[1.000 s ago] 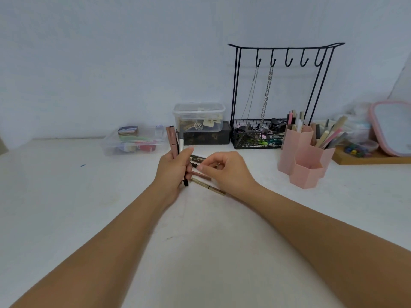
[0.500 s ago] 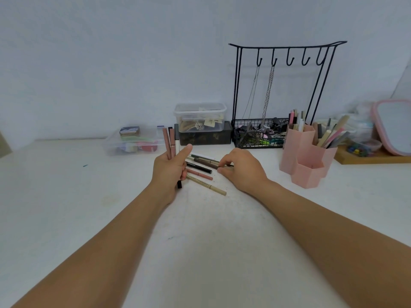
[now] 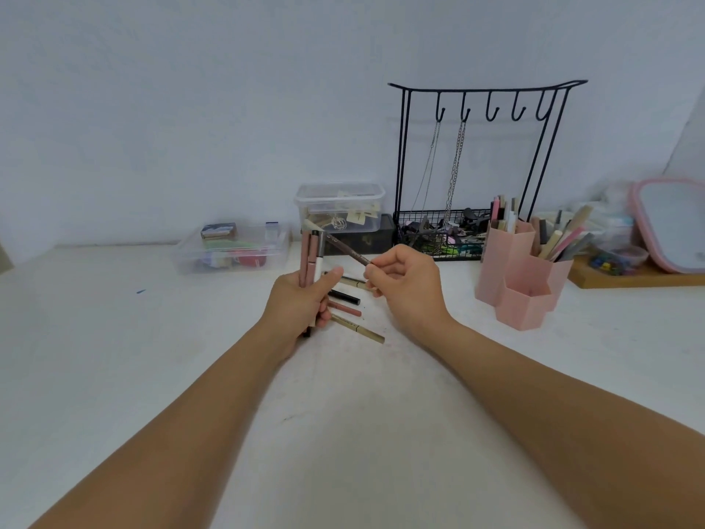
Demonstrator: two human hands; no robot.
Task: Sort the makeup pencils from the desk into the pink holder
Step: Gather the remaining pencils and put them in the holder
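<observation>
We are seeing a matt pink plastic holder (image 3: 511,276), a black wire metal rack (image 3: 484,147), and clear glossy plastic boxes (image 3: 339,206).

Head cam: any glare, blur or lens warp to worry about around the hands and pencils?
Head view: soft even light, no glare, faint shadows. Left hand and right hand are reasonably sharp; the brown pencil is thin but legible. Wide-angle warp bends the mirror and forearms at the edges.

Probably home vanity: jewellery stand (image 3: 480,162), makeup.
</observation>
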